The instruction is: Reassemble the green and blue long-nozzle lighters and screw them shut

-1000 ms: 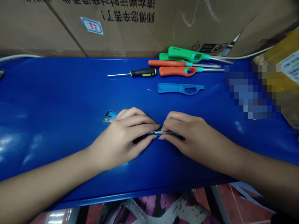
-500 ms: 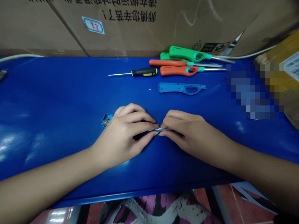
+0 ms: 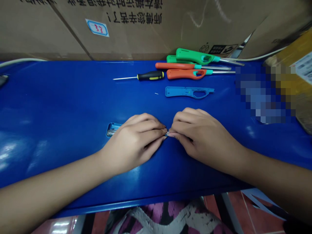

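My left hand (image 3: 136,138) is closed over an opened blue gas lighter (image 3: 112,127). The rear end of its casing sticks out on the left, with a clear and metallic part inside; the hand covers most of the rest. Fingertips of my right hand (image 3: 203,135) pinch together at the lighter's front end, almost touching the left fingertips. Between them shows a small silvery and light blue bit, too small to make out. Behind the hands lies the other blue casing half (image 3: 180,92), inner side up. A tiny pale pin or screw (image 3: 156,93) rests beside it.
A black and yellow screwdriver (image 3: 151,76) lies at the back. Right of it are orange lighters (image 3: 182,74) and green lighters (image 3: 195,56). A cardboard box (image 3: 136,39) stands along the rear edge. At right is a taped parcel (image 3: 290,87), beside a blurred-out patch.
The fingertips of both hands have drawn closer, hiding most of the silvery part between them. My left hand sits slightly lower, and more of the lighter's rear end shows. Other things stay put.
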Available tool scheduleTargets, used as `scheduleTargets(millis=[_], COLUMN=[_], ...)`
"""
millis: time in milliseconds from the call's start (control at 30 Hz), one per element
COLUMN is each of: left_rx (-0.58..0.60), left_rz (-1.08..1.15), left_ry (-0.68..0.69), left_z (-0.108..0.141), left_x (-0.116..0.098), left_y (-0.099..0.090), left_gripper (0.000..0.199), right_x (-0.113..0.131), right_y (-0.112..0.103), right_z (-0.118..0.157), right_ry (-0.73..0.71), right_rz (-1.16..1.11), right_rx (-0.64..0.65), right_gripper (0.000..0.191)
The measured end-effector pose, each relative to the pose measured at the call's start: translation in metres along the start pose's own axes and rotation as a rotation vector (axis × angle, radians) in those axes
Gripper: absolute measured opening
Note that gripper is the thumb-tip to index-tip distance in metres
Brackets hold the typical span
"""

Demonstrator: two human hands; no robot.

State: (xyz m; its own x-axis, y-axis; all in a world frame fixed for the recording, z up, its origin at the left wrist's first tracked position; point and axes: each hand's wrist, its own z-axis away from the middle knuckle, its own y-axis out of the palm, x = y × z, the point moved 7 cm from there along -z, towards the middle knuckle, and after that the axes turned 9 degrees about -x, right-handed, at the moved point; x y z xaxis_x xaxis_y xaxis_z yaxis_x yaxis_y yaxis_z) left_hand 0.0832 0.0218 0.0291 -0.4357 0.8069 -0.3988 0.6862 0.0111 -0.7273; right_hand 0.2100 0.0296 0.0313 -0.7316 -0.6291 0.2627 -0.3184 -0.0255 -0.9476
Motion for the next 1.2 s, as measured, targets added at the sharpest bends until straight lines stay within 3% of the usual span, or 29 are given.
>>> scheduleTargets(millis=[133,267,533,667,800,933,1100,1200], left_rx=[-0.003,-0.012,-0.061,-0.101,-0.084,0.054,0.075,0.077], left_rz=[0.131,0.116,0.082,0.137,0.179,0.054,-0.144,-0.132], left_ry=[-0.064,-0.084,-0.173,-0.214,-0.235,-0.262,-0.331,-0.337], left_z=[-0.004,-0.006,-0.003,-0.006,-0.010,-0.008,-0.003,-0.001], left_x=[0.004,0.005,0.010,0.009,0.012,0.024,0.040,0.044], left_y=[0.001,0.000,-0.007,-0.012,-0.023,-0.033,-0.043,-0.041], left_gripper=[0.011,0.012,0.029,0.035,0.037,0.034,0.031,0.032], right_x=[0.003,-0.002,-0.025,-0.015,-0.014,-0.022,-0.023,-0.021], right_y=[0.001,0.003,0.000,0.007,0.008,0.002,-0.013,-0.018], right_z=[0.001,-0.002,-0.009,-0.008,-0.007,-0.009,-0.016,-0.024], right_ry=[-0.048,-0.045,0.114,0.051,0.063,0.066,0.048,0.125], right_rz=[0.025,0.018,-0.412,-0.314,-0.345,-0.322,-0.163,-0.204], right_rx=[0.004,-0.006,-0.099,0.008,0.008,-0.004,0.031,0.056], right_gripper=[0.020,0.021,0.009,0.011,0.005,0.002,0.011,0.012])
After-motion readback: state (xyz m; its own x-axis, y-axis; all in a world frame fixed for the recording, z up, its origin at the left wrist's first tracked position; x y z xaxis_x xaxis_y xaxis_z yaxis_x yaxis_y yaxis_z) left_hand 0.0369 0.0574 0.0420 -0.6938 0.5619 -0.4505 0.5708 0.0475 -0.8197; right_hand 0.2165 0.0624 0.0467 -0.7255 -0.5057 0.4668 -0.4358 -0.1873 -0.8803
